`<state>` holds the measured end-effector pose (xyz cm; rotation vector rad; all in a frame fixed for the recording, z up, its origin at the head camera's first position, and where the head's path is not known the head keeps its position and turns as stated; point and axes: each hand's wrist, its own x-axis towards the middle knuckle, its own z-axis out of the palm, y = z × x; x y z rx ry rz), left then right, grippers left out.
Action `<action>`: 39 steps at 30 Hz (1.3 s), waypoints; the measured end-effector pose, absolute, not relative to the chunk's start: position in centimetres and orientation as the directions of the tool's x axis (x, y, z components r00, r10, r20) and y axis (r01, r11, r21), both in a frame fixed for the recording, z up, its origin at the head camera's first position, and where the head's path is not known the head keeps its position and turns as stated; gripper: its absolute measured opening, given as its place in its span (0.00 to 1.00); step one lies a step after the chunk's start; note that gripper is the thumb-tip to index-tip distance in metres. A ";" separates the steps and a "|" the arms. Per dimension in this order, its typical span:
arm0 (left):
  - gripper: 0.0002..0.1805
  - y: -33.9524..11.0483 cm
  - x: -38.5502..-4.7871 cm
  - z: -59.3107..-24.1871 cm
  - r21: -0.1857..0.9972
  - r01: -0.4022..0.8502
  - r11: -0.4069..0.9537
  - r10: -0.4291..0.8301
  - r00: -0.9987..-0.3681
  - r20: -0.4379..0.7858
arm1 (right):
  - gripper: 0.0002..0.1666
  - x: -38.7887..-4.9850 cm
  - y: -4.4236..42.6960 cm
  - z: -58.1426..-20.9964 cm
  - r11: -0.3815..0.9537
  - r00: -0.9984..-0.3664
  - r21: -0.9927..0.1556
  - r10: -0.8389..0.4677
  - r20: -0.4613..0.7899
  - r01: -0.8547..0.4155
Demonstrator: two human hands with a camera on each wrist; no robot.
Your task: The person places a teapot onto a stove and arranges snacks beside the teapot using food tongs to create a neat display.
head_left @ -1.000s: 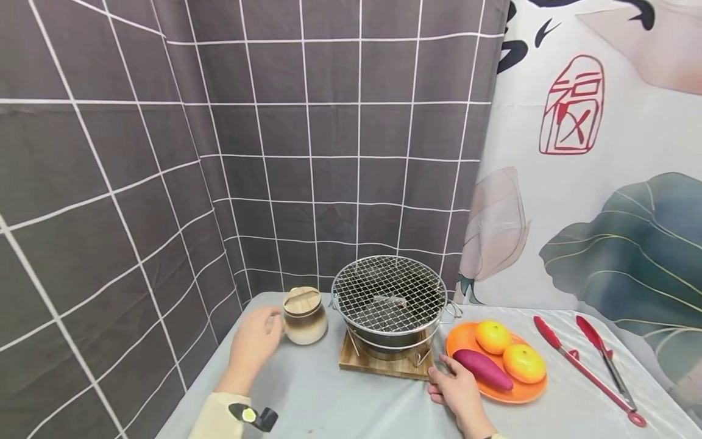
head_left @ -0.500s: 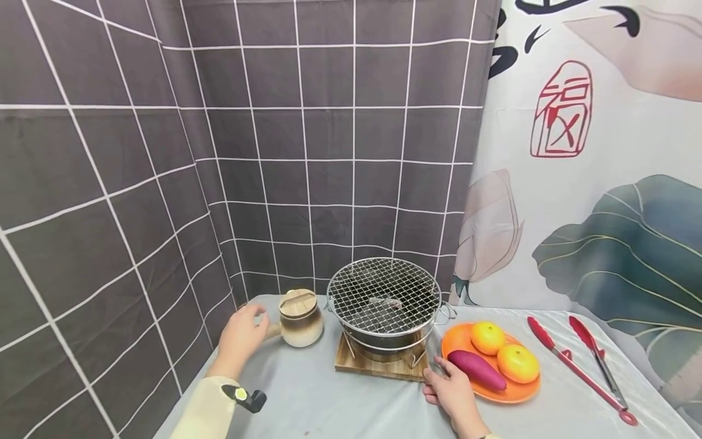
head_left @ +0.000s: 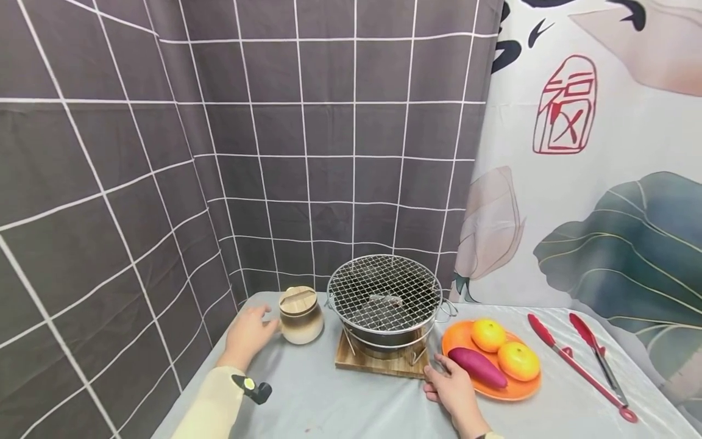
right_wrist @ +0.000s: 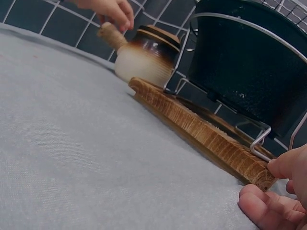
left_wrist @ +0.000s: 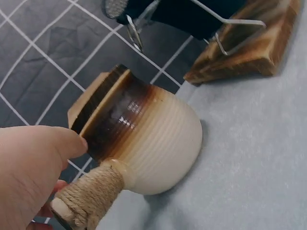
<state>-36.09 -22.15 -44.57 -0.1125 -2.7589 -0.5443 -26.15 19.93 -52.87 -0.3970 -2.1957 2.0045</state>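
In the head view, the side-handled ceramic pot [head_left: 301, 323] stands upright on the table [head_left: 307, 405], just right of the left hand [head_left: 249, 335], the nearer one. The right hand [head_left: 454, 390] is at the near right corner of the wooden board [head_left: 378, 364] under the mesh-topped grill [head_left: 385, 299], beside the orange plate [head_left: 518, 392].

In the left wrist view, the rope-wrapped handle [left_wrist: 93, 191] juts from the pot towards the left hand, thumb and fingers apart on either side; whether they touch it I cannot tell.

In the right wrist view, the right hand pinches the board's corner, thumb above and fingers below.
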 end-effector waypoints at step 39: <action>0.15 -23.5 -38.5 -46.7 0.351 0.234 0.907 0.143 -0.953 0.266 | 0.32 -26.1 19.7 -52.7 0.130 -0.951 -0.988 0.306 -0.041 0.084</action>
